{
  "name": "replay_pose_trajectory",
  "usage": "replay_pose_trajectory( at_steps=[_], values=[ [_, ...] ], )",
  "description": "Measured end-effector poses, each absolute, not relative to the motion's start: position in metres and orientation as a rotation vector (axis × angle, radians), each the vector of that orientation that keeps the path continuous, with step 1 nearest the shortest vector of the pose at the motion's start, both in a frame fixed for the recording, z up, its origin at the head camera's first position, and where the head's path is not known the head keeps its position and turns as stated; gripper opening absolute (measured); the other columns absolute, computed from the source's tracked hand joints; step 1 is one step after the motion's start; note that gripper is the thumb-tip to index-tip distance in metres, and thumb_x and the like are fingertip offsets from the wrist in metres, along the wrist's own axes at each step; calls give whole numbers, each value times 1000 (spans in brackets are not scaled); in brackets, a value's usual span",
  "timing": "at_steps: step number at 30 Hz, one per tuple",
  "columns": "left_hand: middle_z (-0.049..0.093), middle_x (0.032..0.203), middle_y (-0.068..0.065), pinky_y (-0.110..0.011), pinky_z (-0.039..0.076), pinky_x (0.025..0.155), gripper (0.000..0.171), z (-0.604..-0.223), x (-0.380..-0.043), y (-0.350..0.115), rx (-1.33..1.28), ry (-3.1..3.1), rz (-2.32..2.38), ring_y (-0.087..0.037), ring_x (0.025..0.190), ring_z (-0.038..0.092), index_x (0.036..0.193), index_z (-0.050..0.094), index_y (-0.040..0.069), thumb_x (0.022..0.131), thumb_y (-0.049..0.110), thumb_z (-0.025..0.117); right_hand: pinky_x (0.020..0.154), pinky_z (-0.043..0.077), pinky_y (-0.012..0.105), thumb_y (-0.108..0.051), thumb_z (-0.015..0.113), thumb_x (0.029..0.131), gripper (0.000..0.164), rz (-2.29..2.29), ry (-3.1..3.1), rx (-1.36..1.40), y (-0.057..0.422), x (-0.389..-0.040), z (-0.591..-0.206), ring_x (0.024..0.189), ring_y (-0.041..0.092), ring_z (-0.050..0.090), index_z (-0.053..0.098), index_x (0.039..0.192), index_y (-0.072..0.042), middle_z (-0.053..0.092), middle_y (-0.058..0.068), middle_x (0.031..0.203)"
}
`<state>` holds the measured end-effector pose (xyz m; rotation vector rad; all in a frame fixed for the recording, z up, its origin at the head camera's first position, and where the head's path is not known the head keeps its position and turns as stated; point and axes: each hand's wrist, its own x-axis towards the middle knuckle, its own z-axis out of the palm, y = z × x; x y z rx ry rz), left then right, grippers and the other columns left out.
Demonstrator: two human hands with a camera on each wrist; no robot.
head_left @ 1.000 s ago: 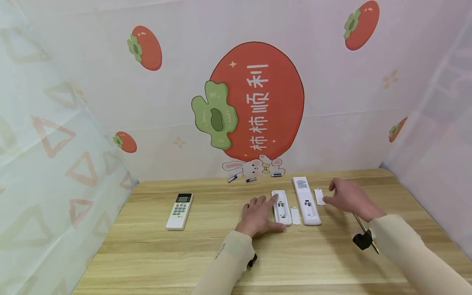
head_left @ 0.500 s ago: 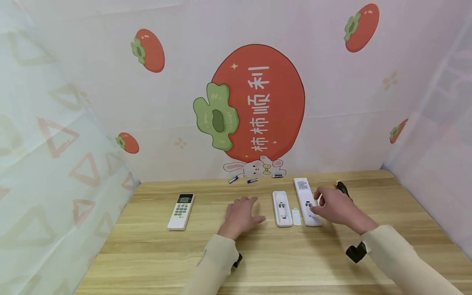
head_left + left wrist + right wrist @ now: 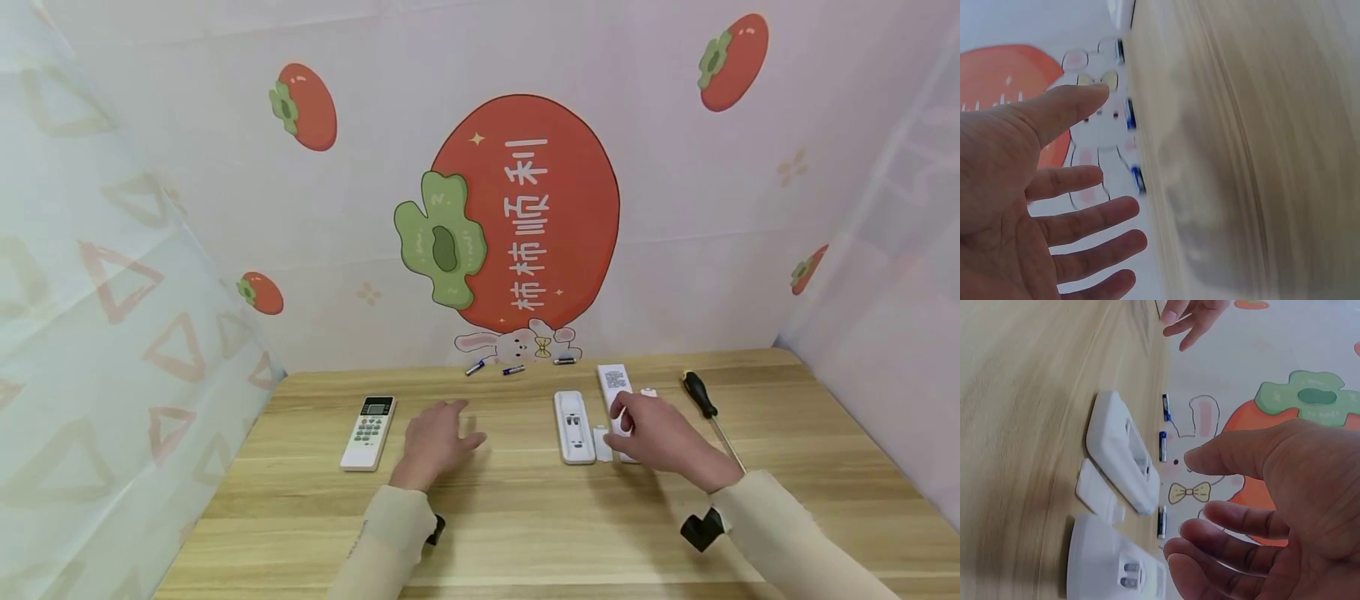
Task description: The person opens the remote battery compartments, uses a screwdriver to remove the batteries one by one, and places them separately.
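Observation:
In the head view my left hand (image 3: 435, 442) hovers over the table, fingers spread and nothing in them. To its left lies a white remote control (image 3: 367, 432), buttons and screen up. My right hand (image 3: 662, 432) hangs over a long white remote (image 3: 613, 380), covering part of it. In the right wrist view its fingers are loosely bent, with nothing between them. Beside it a shorter white remote (image 3: 561, 410) lies back up, battery compartment bare. Its small battery cover (image 3: 602, 445) rests between the two remotes. Another cover (image 3: 648, 392) shows partly behind the right hand.
Along the back edge of the wooden table (image 3: 480, 533) lie three small batteries: one (image 3: 475, 367), another (image 3: 513, 370) and a darker one (image 3: 565, 361). A black-handled screwdriver (image 3: 700, 395) lies right of the right hand. Printed cloth walls stand behind and at both sides.
My left hand has left the shorter remote and moved left towards the face-up remote. My right hand has come left from the far cover to over the long remote, uncovering the screwdriver.

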<state>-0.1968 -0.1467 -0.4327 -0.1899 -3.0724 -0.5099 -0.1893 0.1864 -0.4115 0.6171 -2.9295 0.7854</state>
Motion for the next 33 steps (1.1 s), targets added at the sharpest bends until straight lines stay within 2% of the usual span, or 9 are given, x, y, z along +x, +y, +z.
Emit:
replay_pose_trajectory(
  at_steps=[5,10,20,28,33],
  values=[
    [62,133,-23,-61,48,94,64,-430,-197,-172,-100,-3041,-491,-45,120,58,138,60,3,89,40,78,60,42,29,-17,82,82,25,815,-2927,655,178,-187,-415,65,9,48,63,94,-7,56,-2,75],
    [56,136,-29,-68,42,96,69,-426,-196,-199,25,-3008,-505,-52,122,52,143,54,1,90,39,77,61,41,29,-17,82,83,25,832,-2932,689,171,-183,-417,65,9,47,63,95,-7,53,-4,75],
    [42,138,-40,-70,38,94,81,-424,-190,-249,271,-3032,-555,-62,122,42,149,38,-8,93,40,72,60,41,28,-18,82,83,24,874,-2941,733,160,-178,-420,64,9,46,62,94,-9,54,-1,75],
    [40,131,-46,-70,42,87,83,-431,-188,-267,391,-3103,-543,-65,116,42,136,39,-19,92,43,72,60,40,27,-19,82,83,23,849,-2954,758,157,-176,-419,64,8,46,63,93,-11,53,-4,74],
    [47,114,-38,-60,47,76,74,-434,-188,-270,439,-3141,-554,-54,104,48,125,50,-19,91,42,73,60,40,27,-19,82,83,23,852,-2953,789,156,-174,-419,64,8,45,63,93,-11,53,-4,75]
  ],
)
